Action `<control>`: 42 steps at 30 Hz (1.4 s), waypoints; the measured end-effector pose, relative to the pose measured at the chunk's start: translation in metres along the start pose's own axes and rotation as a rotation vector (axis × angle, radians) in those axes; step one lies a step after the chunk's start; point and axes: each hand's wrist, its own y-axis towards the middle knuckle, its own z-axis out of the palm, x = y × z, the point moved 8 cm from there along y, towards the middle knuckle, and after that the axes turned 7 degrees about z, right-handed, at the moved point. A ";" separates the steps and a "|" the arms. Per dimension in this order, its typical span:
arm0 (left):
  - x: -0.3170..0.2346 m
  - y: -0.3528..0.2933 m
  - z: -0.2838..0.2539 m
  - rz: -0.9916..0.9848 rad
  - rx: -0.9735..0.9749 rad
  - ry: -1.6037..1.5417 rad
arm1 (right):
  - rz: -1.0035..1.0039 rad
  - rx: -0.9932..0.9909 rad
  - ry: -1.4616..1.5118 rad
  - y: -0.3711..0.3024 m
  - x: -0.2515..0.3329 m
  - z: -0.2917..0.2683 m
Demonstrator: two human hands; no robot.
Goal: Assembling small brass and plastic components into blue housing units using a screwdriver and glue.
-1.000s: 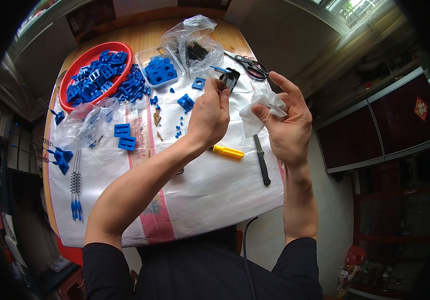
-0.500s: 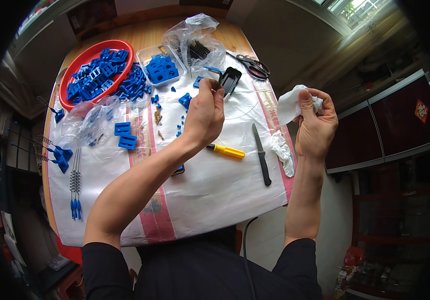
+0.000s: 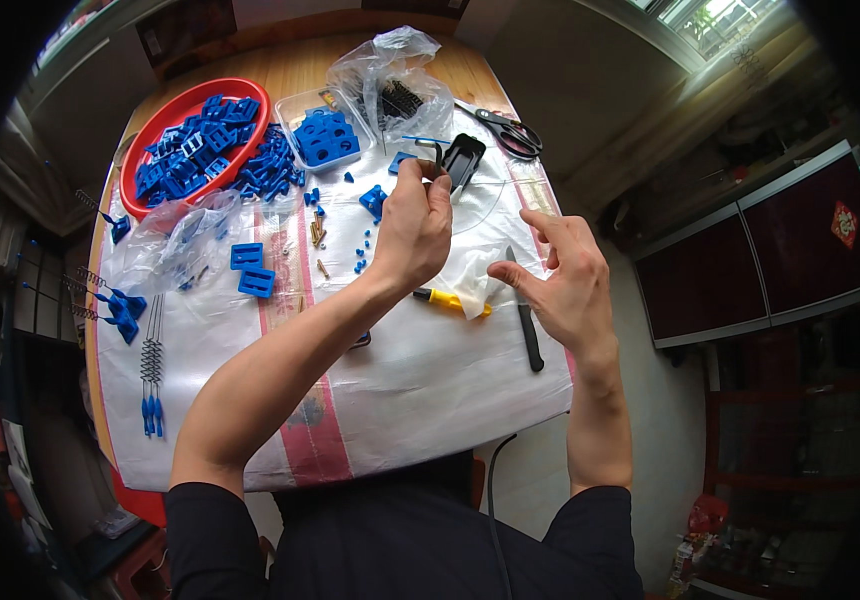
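My left hand (image 3: 415, 225) is raised over the middle of the table, its fingers pinched on a bent dark metal rod (image 3: 434, 148) whose lower part the hand hides. A black open case (image 3: 464, 157) is just beyond those fingers. To the right, my right hand (image 3: 565, 285) is open, thumb and fingers apart, with nothing in it. Beside its thumb is a crumpled white tissue (image 3: 474, 283), partly covering a yellow-handled tool (image 3: 444, 298); whether it rests there or is still dropping I cannot tell. A black-handled knife (image 3: 530, 338) lies below the right hand.
At the back left stands a red basin (image 3: 128, 184) of blue plastic parts, beside a clear box (image 3: 363, 150) of blue pieces. A plastic bag (image 3: 400, 55) and scissors (image 3: 512, 136) lie at the back. Brass screws (image 3: 317, 232) and spring wires (image 3: 152, 360) lie on the white cloth.
My right hand has moved left and down over the table and let go of the white tissue, which is now by the yellow-handled tool. My left hand has hardly moved.
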 end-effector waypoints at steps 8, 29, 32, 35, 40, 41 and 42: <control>-0.003 0.003 0.019 -0.230 0.018 -0.515 | 0.172 0.206 0.577 -0.004 0.000 0.072; -0.021 0.002 -0.019 -0.111 -0.030 -0.508 | 0.199 -0.069 0.350 0.049 -0.082 0.055; -0.023 -0.018 -0.048 -0.100 0.007 -0.465 | 0.138 -0.086 0.275 0.057 -0.089 0.068; -0.023 -0.041 -0.078 -0.102 0.017 -0.420 | 0.103 -0.056 0.190 0.062 -0.089 0.088; -0.019 -0.076 -0.106 -0.063 0.059 -0.413 | 0.189 -0.023 0.185 0.057 -0.106 0.106; -0.021 -0.080 -0.107 -0.071 0.078 -0.404 | 0.203 -0.024 0.175 0.057 -0.105 0.101; -0.023 -0.084 -0.111 -0.034 0.071 -0.400 | 0.199 -0.012 0.168 0.057 -0.103 0.102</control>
